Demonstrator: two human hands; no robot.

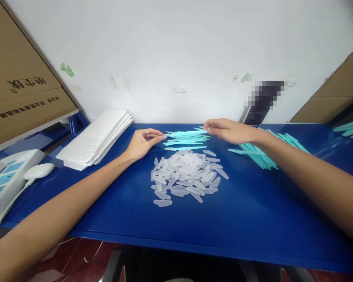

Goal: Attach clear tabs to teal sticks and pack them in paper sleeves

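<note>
My left hand point(142, 143) pinches the left end of a thin teal plastic stick point(186, 134), where a translucent white cap point(165, 136) sits at its tip. My right hand point(228, 130) pinches the right end of the same stick, just above a small pile of teal sticks point(188, 141). In front of both hands lies a heap of translucent white caps point(186, 175) on the blue table point(247, 219). A larger pile of teal sticks point(260, 153) lies under my right forearm.
A stack of white plastic bags point(95, 139) lies at the left rear. A white power strip point(6, 176) with a plug point(39, 170) sits at the left edge. Cardboard boxes point(20, 70) lean on both sides. A phone point(260, 103) leans against the wall.
</note>
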